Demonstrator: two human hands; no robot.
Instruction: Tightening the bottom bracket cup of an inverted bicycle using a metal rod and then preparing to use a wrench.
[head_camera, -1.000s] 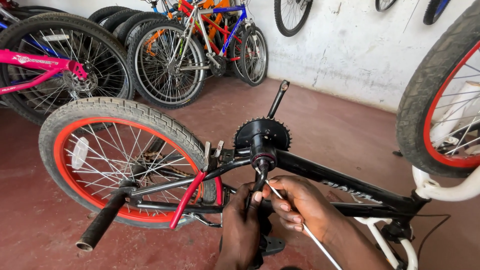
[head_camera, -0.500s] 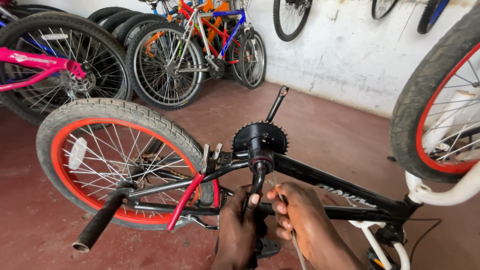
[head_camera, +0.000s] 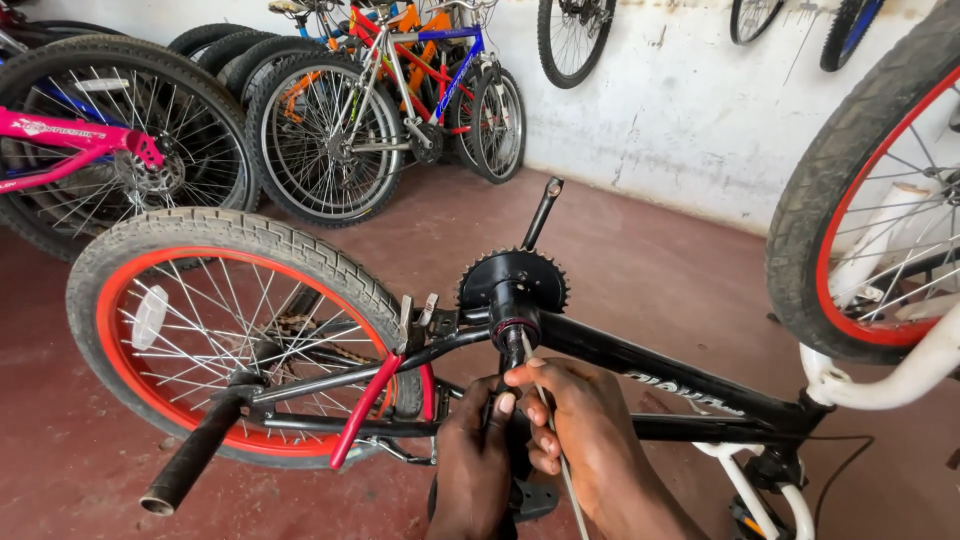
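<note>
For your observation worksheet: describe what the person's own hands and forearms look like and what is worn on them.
Both the left hand and right hand are bare: no gloves, rings or watch visible. The forearms show no sleeves in view. Fingernails are short.

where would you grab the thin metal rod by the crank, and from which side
Grip the thin metal rod on its lower shaft, coming from the right, since the crank arm and left hand crowd its left. The right hand pinches it there.

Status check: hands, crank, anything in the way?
Left hand gripping crank arm. Right hand pinching thin rod beside it. Nothing blocking.
</note>
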